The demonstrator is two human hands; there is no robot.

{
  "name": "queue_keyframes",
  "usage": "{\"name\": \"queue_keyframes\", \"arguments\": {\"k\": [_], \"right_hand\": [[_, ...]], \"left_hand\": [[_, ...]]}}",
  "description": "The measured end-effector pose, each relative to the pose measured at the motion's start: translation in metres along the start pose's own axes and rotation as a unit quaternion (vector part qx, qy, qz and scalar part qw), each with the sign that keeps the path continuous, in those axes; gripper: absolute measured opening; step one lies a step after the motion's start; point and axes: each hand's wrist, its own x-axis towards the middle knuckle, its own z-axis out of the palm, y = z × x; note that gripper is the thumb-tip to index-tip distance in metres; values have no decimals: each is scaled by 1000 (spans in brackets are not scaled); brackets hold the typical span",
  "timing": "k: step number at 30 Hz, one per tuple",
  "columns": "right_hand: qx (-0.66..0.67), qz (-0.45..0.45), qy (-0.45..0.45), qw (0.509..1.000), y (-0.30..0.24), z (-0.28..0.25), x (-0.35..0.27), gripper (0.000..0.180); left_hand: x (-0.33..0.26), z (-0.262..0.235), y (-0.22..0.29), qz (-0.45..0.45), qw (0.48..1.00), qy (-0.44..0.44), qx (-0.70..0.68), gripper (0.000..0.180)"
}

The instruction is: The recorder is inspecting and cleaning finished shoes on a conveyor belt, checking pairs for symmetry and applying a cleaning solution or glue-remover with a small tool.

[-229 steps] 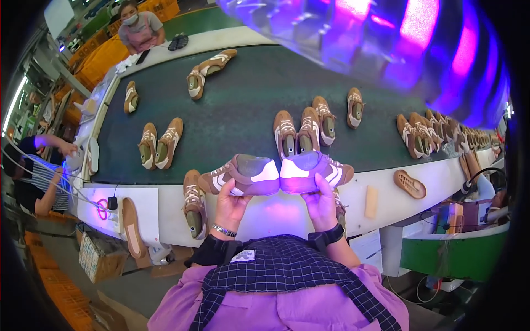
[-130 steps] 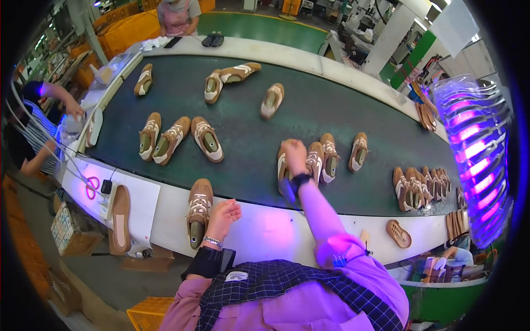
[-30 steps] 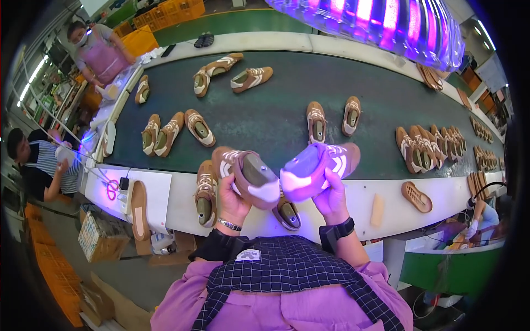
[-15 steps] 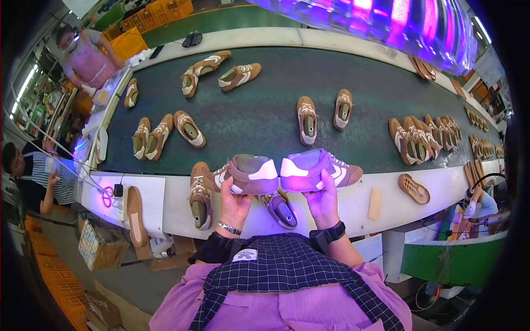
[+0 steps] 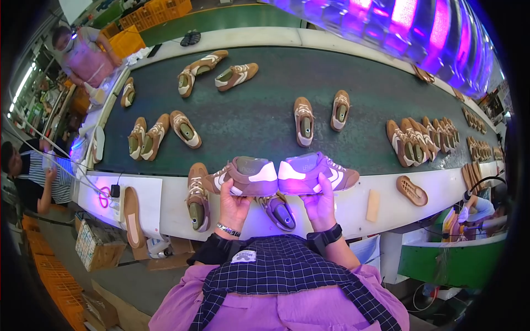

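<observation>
My left hand (image 5: 235,208) grips a brown sneaker (image 5: 240,175) from below, thumb on its side, toe pointing left. Its mate, another brown sneaker (image 5: 317,173), is held the same way by my right hand (image 5: 319,208), toe pointing right. The two white heels meet or nearly meet in the middle, lit purple. Both shoes have a white side stripe and a green-grey last inside. Below and behind them, a third sneaker (image 5: 280,213) on the white ledge is partly hidden. Beside my left hand, one more sneaker (image 5: 197,198) stands on that ledge.
Beyond the white ledge (image 5: 353,218) runs a dark green conveyor belt (image 5: 248,121) with scattered sneakers and a tight row (image 5: 411,142) at right. A loose sole (image 5: 412,191) and a beige strip (image 5: 373,205) lie on the ledge. A purple-lit clear tube (image 5: 408,38) hangs overhead. Co-workers are at left.
The two sneakers stay heel to heel in my hands, only slightly shifted. The whole view has drifted a little, and the overhead tube appears farther right.
</observation>
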Motion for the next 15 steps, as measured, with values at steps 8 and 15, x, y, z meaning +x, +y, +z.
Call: {"name": "queue_keyframes", "arguments": {"k": [8,15], "right_hand": [[9,6,5,1000,1,0,2,42],[10,5,4,1000,2,0,0,39]], "left_hand": [[3,-2,-2,-2,1000,5,7,47],[1,-6,-3,8,1000,17,13,43]]}}
